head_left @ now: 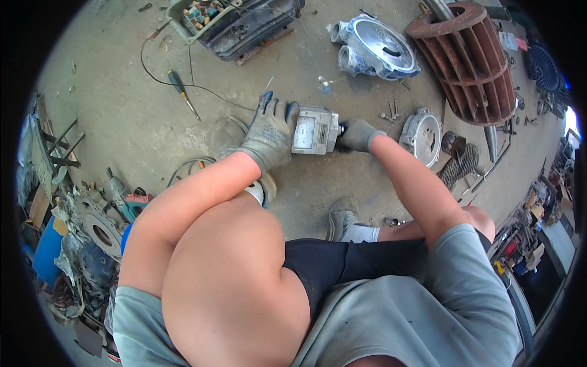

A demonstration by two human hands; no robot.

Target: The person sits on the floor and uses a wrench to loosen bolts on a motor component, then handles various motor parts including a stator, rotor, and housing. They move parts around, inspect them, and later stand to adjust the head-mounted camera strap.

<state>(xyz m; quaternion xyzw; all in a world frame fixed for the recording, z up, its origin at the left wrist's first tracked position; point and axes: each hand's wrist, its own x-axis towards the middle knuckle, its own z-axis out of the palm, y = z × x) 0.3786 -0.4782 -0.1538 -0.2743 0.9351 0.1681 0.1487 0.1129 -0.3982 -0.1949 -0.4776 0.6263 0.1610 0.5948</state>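
Observation:
An insulation tester point(313, 131), a grey box with a white dial window, sits low in front of me. My left hand point(269, 129), in a grey work glove with blue fingertips, lies along its left side, fingers stretched forward and the thumb side touching the box. At the other end, my gloved right hand point(359, 135) is closed around the tester's crank, which the glove mostly hides. A thin dark wire point(211, 89) runs from beside my left hand to a dark finned motor housing point(247, 33) at the back, whose open grey terminal box point(199, 13) shows several coloured connectors.
A screwdriver point(183, 93) lies on the concrete floor at left. Back right are a blue-and-silver pump casing point(379, 48) and a rusty finned rotor point(468, 64) with its shaft. Nearer lie a round metal cover point(422, 138) and loose bolts point(391, 111). Scrap parts crowd both sides.

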